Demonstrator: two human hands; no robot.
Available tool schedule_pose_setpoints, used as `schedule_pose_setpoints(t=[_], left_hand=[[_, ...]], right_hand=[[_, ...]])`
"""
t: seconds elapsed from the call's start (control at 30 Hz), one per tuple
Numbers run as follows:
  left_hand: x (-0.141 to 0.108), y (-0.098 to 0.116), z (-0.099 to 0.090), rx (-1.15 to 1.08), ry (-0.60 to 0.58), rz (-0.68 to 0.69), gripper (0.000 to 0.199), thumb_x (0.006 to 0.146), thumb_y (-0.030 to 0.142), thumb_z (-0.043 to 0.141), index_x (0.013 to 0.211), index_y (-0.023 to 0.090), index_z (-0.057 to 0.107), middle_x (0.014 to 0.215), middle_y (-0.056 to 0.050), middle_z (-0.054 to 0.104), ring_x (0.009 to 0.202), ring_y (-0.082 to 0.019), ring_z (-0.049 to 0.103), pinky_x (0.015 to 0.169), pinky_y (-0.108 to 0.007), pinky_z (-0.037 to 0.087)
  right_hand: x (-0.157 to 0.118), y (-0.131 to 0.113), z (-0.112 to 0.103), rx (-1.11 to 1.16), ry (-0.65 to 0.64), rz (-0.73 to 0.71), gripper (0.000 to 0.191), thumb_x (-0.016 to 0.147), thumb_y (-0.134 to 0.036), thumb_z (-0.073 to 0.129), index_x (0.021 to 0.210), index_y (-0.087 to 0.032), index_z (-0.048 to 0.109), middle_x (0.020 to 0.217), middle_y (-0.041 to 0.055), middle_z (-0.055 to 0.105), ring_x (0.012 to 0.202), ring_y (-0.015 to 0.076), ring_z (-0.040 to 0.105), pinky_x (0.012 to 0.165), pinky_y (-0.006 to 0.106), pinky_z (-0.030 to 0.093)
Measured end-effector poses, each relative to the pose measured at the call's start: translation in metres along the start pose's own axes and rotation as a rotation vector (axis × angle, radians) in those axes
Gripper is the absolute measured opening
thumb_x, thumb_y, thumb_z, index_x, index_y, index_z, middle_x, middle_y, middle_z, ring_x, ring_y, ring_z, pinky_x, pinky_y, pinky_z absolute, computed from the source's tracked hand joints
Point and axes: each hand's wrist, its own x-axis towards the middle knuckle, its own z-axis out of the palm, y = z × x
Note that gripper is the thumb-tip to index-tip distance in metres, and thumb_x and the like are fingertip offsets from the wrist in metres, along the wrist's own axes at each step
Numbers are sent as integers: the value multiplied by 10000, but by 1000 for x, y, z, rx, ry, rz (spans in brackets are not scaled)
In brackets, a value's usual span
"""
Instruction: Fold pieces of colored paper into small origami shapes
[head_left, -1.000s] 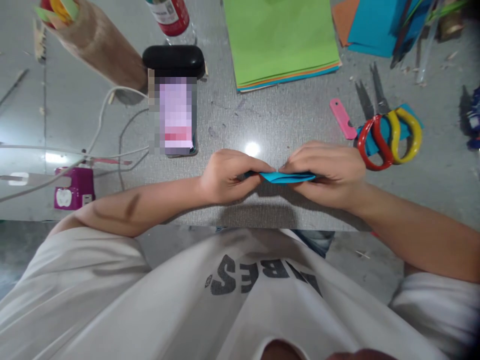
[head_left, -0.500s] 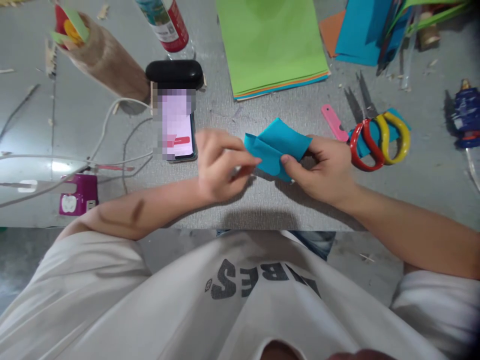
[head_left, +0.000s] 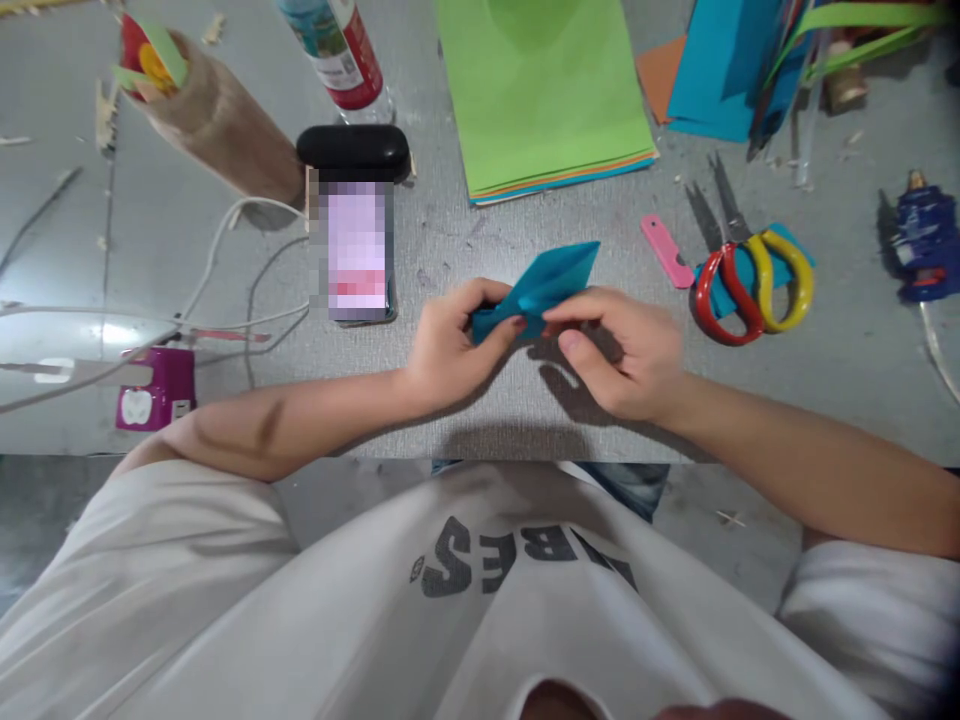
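Observation:
A folded piece of blue paper (head_left: 559,272) is held above the table, its pointed flap rising toward the upper right. My left hand (head_left: 457,335) pinches its lower left part between thumb and fingers. At the lower right edge of the paper, the bent fingertips of my right hand (head_left: 622,345) touch it, while the thumb stands apart from the sheet. The right hand's outline is slightly blurred. Part of the paper is hidden behind the left fingers.
Behind the hands lies a green-topped paper stack (head_left: 555,100). To the right are red-and-yellow-handled scissors (head_left: 727,295), a pink cutter (head_left: 666,250) and a blue glue gun (head_left: 926,240). A phone (head_left: 356,250), black case (head_left: 352,150), bottle (head_left: 337,60) and white cable (head_left: 214,235) lie left.
The blue paper has turned and moved slightly left, its flap now standing up. My left hand has taken hold of it. My right thumb has come off the paper.

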Motion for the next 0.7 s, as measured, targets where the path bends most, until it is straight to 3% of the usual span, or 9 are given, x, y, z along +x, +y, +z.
schedule_pose_setpoints(t=[0.07, 0.13, 0.2, 0.33, 0.7], left_hand=[[4, -4, 0, -36, 44, -52, 465, 1115, 709, 910, 1125, 253, 818, 982, -29, 844, 855, -201, 731, 762, -351, 586], [7, -7, 0, -77, 57, -89, 510, 1053, 737, 967, 1103, 257, 803, 985, -30, 843, 858, -202, 728, 739, -346, 585], [8, -8, 0, -108, 39, -121, 526, 1013, 737, 1001, 1090, 255, 805, 1005, -38, 857, 864, -205, 741, 739, -348, 606], [8, -4, 1, -145, -3, -148, 545, 967, 740, 1046, 1064, 247, 835, 997, -48, 879, 849, -209, 770, 733, -362, 642], [10, -3, 5, -172, 7, -120, 633, 1044, 846, 944, 941, 236, 806, 838, -25, 798, 743, -171, 719, 621, -319, 561]], right_hand=[[1, 4, -1, -68, 147, 42, 152, 1130, -452, 823, 1280, -422, 832, 1237, 89, 915, 1122, 374, 851, 1021, 641, 711], [2, 11, -1, -63, 239, 136, 330, 1070, -569, 916, 1338, -404, 816, 1352, 111, 895, 1199, 391, 844, 1026, 649, 726], [4, 19, 0, 55, 212, 268, 455, 1033, -640, 968, 1366, -363, 826, 1340, 97, 908, 1165, 367, 866, 977, 601, 752], [5, 23, 2, 201, 84, 417, 356, 985, -628, 1050, 1088, -322, 900, 1064, 46, 938, 947, 308, 864, 798, 494, 750], [6, 15, -2, 136, 30, 379, 249, 975, -482, 1046, 944, -312, 866, 919, 14, 879, 810, 252, 788, 697, 424, 679]])
